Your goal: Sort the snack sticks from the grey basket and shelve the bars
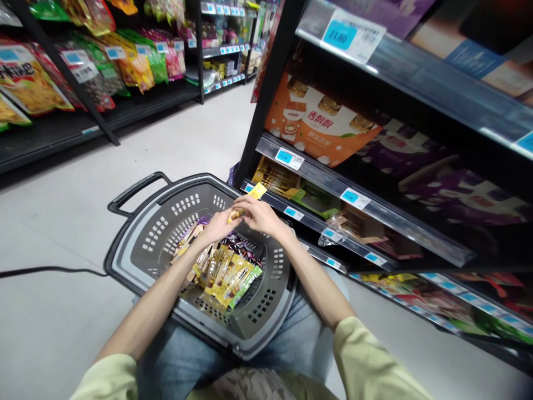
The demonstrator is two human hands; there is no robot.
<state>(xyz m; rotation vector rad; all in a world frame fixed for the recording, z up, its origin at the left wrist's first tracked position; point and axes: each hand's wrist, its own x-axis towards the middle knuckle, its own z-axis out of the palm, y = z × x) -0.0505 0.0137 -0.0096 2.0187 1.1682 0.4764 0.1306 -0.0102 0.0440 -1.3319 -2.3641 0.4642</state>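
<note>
Right now, a slim yellow sachet (257, 191) is held in the air between the two hands, above the far side of a shopping basket. One end of it sticks out past the knuckles toward the shelves, while its middle is covered. The left hand (220, 225) has its fingers bent and nearly closed on the sachet's near part; the right hand (260, 215) meets it from the other side, fingers curled over the sachet with little gap, though the exact placing of the tips is partly hidden.

Below them, the grey shopping basket (117, 244) leans over the person's jeans (302, 328), its black handle (135, 191) standing out at the far left. Inside lie yellow stick packets (225, 272) side by side, a green one (245, 287) at their right end, and dark shiny wrappers (241, 247) behind.

To the right, black shelving carries an orange milk tea carton (320, 133) and purple cartons (400, 147), with blue-and-white price tags (289, 159) along the edges; a larger tag (353, 34) above reads 23.80. Across the pale floor (187, 136), another rack holds bright snack bags (33, 80). A thin black cord or rod (50, 271) reaches the basket's left edge.
</note>
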